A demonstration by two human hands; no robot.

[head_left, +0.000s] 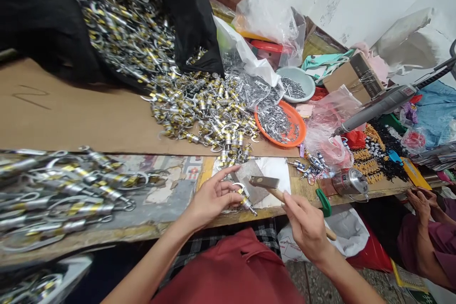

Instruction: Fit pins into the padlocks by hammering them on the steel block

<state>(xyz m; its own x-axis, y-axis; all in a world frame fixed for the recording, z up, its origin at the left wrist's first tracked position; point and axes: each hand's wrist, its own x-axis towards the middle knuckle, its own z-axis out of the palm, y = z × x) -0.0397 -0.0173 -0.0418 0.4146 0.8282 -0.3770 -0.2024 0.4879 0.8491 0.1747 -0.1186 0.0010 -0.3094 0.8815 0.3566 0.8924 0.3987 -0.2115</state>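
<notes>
My right hand (pixel 308 223) is closed around the wooden handle of a hammer (pixel 264 182). The hammer's dark metal head is above a flat grey metal plate (pixel 253 173). Between the thumb and fingers of my left hand (pixel 213 194) is a silver-and-yellow keychain (pixel 245 201), its cylinder tilted toward me over the plate's near side. A white sheet (pixel 281 180) shows under the plate. Just beyond my left hand lies a pile of similar keychains (pixel 199 109).
More keychains (pixel 71 185) lie at the left, and a black bag (pixel 194 14) spills others. Small metal pins fill an orange dish (pixel 301 128) and a pale bowl (pixel 308 83). A glass mug (pixel 351 183) stands to the right. A co-worker's hands (pixel 422 202) are at the far right.
</notes>
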